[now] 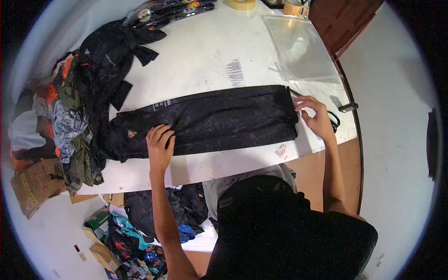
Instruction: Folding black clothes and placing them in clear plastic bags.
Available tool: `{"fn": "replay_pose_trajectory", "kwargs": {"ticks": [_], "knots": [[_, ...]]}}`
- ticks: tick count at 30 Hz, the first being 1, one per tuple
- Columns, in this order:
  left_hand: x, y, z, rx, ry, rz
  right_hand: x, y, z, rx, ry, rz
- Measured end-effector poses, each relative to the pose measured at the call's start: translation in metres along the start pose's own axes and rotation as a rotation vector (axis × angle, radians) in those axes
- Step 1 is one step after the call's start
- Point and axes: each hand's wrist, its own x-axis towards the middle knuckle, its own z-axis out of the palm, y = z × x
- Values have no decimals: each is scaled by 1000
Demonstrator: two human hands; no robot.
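A long black garment, which looks like folded trousers [233, 116], lies flat across the white table [196, 60], with a small coloured emblem near its left end. My left hand [161, 140] rests on its near side toward the left, fingers lightly bent on the cloth. At the garment's right end is my right hand [315, 116], thumb and fingers apart, fingertips close to the edge; whether they touch it I cannot tell. Beside that hand shows the black handle of what looks like scissors [334, 122], partly hidden behind my wrist.
Black clothes [102, 56] and a mixed clothes heap [70, 121] crowd the left side. Clear plastic sheets [301, 49], a tape roll [242, 4] and an orange mug [295, 8] are at the far side. A black clamp [347, 108] sits at the right edge. Cardboard boxes [35, 184] stand lower left.
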Motion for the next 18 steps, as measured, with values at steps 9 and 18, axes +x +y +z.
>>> {"fn": "replay_pose_trajectory", "kwargs": {"ticks": [9,18], "knots": [[-6,0,8,166,-73,55,-12,-16,48,-284,272,258],[-11,-5,2,74,-78,-1,22,11,62,-440,334,128]]}}
